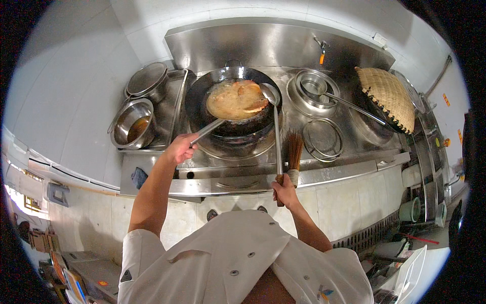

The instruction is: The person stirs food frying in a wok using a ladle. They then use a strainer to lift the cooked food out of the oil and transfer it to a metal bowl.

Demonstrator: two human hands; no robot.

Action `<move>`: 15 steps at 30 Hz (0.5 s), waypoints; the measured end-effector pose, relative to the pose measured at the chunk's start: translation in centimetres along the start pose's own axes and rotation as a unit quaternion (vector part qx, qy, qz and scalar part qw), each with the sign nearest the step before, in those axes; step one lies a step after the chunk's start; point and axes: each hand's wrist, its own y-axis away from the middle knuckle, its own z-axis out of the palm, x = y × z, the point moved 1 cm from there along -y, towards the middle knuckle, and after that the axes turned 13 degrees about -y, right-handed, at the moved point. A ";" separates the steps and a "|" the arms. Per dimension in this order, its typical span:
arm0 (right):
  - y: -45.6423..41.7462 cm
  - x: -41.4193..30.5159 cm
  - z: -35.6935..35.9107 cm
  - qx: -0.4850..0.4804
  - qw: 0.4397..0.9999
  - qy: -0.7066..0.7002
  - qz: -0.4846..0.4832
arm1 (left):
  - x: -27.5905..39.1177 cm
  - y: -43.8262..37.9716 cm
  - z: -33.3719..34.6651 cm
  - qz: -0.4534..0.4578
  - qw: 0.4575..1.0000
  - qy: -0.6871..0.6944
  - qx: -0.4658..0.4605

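Note:
My left hand (183, 149) grips the metal handle (209, 131) of a utensil that reaches into a black wok (197, 110). Its head looks like a round strainer, largely hidden under browned food (239, 97) in bubbling liquid. The wok sits over the burner straight ahead of me. In my right hand (285, 193) is the wooden grip of a long metal ladle (278, 140). The ladle's bowl rests at the right side of the food, inside the wok. Just beside my right hand stands a bamboo wok brush (294, 152) with a bound handle.
Left of the wok are a lidded pot (146, 80) and a steel pot (133, 123) holding brown liquid. To the right lie nested steel pans (318, 89), a wire ring (323, 139) and a woven bamboo cover (389, 97). A tap (322, 47) is on the splashback; a cloth (139, 178) lies front left.

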 end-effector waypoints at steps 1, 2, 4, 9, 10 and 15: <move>-0.1 0.0 0.0 0.003 1.000 0.011 0.003 | 0.2 0.2 0.2 -0.003 1.000 -0.004 0.003; -0.1 0.3 -0.2 0.002 1.000 0.015 -0.007 | 0.4 0.3 0.3 -0.005 1.000 -0.008 0.007; -0.3 0.6 -0.3 -0.001 0.999 0.024 -0.027 | 0.4 0.3 0.4 -0.004 1.000 -0.012 0.003; 0.0 -0.3 -0.3 0.002 1.000 0.025 -0.017 | 0.8 0.7 2.5 -0.014 0.998 -0.055 -0.007; 0.2 -0.7 -0.3 0.005 0.999 0.034 -0.013 | 0.9 0.7 2.9 -0.032 0.998 -0.053 -0.015; 0.1 -0.6 -0.6 0.013 1.000 0.012 0.010 | 1.0 -1.2 2.9 -0.132 0.986 0.036 -0.094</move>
